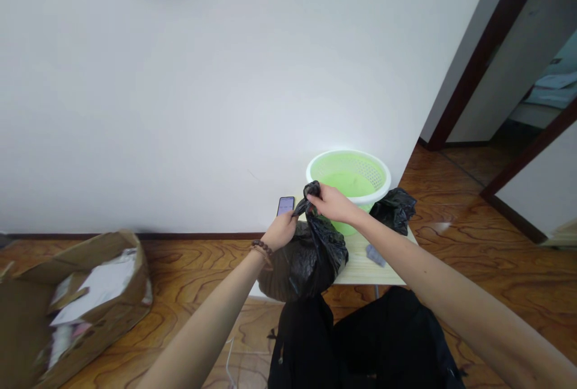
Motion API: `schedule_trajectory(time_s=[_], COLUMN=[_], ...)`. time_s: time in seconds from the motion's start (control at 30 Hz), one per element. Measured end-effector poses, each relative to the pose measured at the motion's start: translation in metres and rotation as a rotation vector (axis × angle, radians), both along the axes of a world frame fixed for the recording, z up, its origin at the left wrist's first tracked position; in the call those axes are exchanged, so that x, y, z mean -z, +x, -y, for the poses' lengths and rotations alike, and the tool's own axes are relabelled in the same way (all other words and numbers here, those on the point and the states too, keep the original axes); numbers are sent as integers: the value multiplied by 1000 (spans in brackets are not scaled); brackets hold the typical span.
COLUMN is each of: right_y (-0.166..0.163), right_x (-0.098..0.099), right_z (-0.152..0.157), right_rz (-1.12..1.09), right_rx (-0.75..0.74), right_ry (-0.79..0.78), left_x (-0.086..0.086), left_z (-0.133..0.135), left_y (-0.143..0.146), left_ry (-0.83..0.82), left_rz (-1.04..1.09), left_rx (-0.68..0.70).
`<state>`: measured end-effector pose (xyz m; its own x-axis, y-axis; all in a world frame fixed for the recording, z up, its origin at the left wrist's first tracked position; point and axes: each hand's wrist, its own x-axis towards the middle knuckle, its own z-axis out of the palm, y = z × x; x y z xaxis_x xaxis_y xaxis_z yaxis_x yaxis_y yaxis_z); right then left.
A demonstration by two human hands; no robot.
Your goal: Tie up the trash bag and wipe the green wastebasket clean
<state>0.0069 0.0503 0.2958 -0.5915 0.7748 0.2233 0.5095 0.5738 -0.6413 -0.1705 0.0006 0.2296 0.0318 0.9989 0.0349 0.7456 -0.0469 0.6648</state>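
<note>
Bag point(300, 266): black, bulging, at the tabletop's point(359, 270) near-left corner; we hold its top
Left hand point(280, 231): our fingers clamped on its twisted neck
Right hand point(332, 201): our fingers pinching its bunched end
Basket point(360, 165): far edge
Phone point(285, 204): far-left corner
Other bag point(395, 208): right edge
Cloth point(375, 255): toward near-right corner

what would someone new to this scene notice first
Probably the bulging black plastic bag at the near edge of the small table, its twisted top gripped by the left hand and the right hand. Just behind it, against the white wall, the bright green basket with a white rim stands out. Off to the left on the wood floor, an open cardboard box holds papers.
</note>
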Motion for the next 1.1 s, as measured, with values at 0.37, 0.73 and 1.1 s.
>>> schedule_trajectory(time_s=[0.37, 0.73, 1.1], right_y=[0, 1, 9], right_x=[4, 10, 24], right_z=[-2, -2, -10], right_rz=[-90, -54, -110], right_rx=[-58, -100, -70], right_ry=[22, 130, 79], left_x=[-15, -22, -15], left_z=[11, 18, 18], left_y=[11, 12, 15], left_ry=[-27, -123, -134], left_rz=[244, 345, 425], left_rx=[70, 227, 229])
